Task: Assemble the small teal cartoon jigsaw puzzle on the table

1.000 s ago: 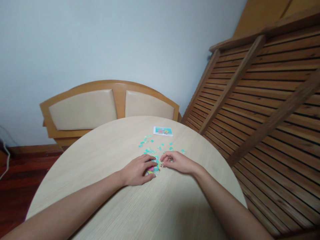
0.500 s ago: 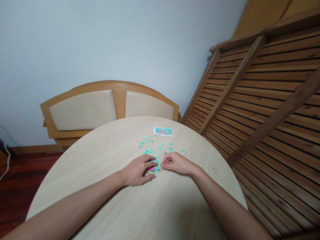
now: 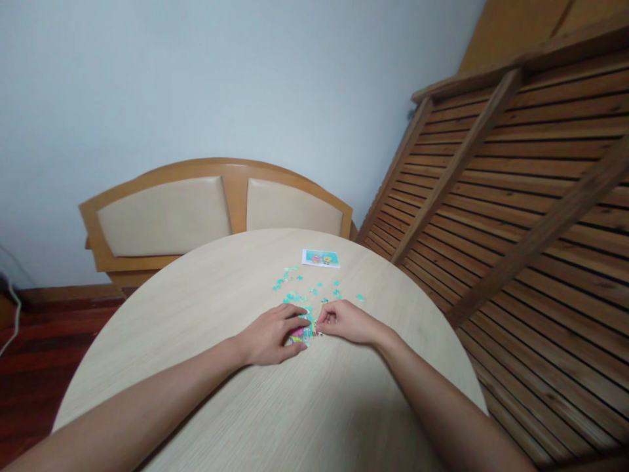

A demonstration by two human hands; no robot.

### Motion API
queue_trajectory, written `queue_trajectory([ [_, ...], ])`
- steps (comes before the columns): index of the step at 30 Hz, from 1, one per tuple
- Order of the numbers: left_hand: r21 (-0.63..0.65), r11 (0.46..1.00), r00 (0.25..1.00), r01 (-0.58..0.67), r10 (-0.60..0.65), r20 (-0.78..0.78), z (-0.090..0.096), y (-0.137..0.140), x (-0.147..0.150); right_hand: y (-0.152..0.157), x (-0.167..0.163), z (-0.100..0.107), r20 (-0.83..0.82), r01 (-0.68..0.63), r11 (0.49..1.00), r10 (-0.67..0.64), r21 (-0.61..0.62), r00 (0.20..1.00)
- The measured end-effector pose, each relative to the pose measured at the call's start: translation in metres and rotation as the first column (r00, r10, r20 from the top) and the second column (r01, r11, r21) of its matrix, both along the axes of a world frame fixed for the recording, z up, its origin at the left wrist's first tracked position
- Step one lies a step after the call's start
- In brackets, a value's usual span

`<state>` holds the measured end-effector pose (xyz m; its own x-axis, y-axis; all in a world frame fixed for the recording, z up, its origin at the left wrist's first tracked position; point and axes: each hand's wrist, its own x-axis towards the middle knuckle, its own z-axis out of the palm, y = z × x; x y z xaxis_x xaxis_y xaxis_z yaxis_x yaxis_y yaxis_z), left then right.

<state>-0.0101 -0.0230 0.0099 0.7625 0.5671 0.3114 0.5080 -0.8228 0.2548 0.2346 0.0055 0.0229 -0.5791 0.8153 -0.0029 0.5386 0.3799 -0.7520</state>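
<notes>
A partly joined jigsaw puzzle [image 3: 297,333], teal with pink and yellow parts, lies on the round table. My left hand [image 3: 275,334] rests over its left side, fingers spread and lying on it, so much of it is hidden. At the puzzle's right edge, my right hand [image 3: 346,320] pinches a small puzzle piece [image 3: 319,330] between thumb and forefinger; the fingertips cover most of it. Several loose teal pieces [image 3: 293,298] are scattered just beyond both hands.
A picture card [image 3: 320,258] with cartoon figures lies behind the loose pieces. The pale wooden table [image 3: 206,406] has a rounded edge. Beyond it stand a padded headboard [image 3: 167,216] and, at the right, a slatted wooden frame [image 3: 491,196].
The right hand's fingertips have shifted very slightly at the puzzle's right edge. The left hand and loose pieces stay where they were.
</notes>
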Motion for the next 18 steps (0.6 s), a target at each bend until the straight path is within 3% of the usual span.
queue_trajectory([
  [7,-0.001,1.000,1.000,0.003,-0.003,0.019,-0.0020,0.0003,-0.0020,-0.0016,0.0084,0.0095,0.041,-0.005,1.000,0.004,0.026,0.999],
  [18,-0.001,1.000,1.000,0.011,-0.011,0.029,0.0010,-0.0002,-0.0010,-0.0014,0.0073,0.0066,0.077,-0.095,0.993,0.090,0.067,0.993],
])
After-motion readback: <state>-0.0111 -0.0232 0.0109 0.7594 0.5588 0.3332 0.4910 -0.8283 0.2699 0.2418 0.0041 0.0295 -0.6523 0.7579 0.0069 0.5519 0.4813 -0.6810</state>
